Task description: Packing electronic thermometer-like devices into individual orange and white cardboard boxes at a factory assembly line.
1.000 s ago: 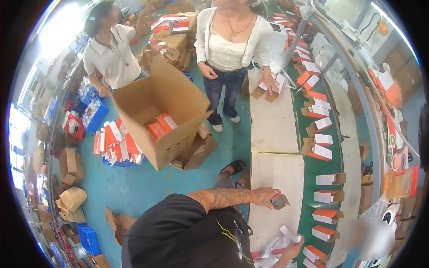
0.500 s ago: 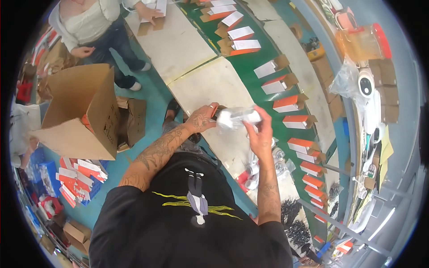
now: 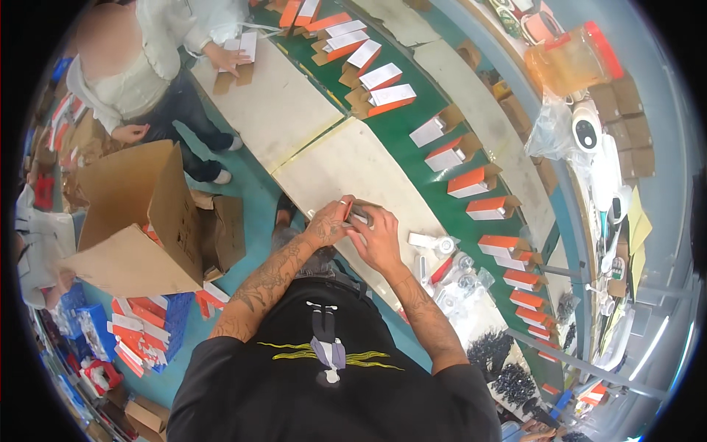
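Note:
Over the pale bench (image 3: 368, 162), just in front of my body, both hands close round a small carton (image 3: 348, 211) with an orange side and brown cardboard flap. My left hand (image 3: 326, 224) is wrapped round its left side. My right hand (image 3: 377, 239) has its fingers bent over the open end. Most of the carton is hidden by my fingers, and what lies inside cannot be made out. Right of that hand, a white device with a round end (image 3: 433, 241) lies on the bench beside several clear-wrapped parts (image 3: 465, 282).
A green conveyor belt (image 3: 423, 173) carries a row of orange-and-white cartons (image 3: 471, 182). On the left stands a large open cardboard box (image 3: 169, 221). Another person's hand (image 3: 227, 57) touches a carton at the far bench end. Black small parts (image 3: 492, 353) are heaped at lower right.
The clear-wrapped white item is no longer visible in my right hand. That hand has moved left and down to the carton beside my left hand. The view has shifted slightly.

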The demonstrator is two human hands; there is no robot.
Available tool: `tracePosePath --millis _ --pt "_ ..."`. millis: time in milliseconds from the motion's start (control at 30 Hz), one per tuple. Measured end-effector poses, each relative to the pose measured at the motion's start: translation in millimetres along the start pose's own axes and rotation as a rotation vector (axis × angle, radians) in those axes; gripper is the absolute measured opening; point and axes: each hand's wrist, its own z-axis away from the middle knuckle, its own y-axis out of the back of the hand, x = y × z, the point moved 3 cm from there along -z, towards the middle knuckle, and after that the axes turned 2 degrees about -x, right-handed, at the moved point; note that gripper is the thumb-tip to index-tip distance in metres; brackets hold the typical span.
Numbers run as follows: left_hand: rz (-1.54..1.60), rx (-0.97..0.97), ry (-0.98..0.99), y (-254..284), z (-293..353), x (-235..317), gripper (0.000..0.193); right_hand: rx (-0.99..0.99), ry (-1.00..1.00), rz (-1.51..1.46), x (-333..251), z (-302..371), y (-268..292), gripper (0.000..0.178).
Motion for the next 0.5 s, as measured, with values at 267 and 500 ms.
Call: tracePosePath --millis 267,500 --pt "-0.031 0.023 -0.054 18.0 -0.1 13.7 0.085 -0.251 -0.183 -0.293 58.9 -64.2 7.3 0.025" --pt "0.133 0.082 0.275 57.1 44.5 -96.3 0.062 0.065 -0.24 -0.128 157.8 -174.4 61.2 0.02"
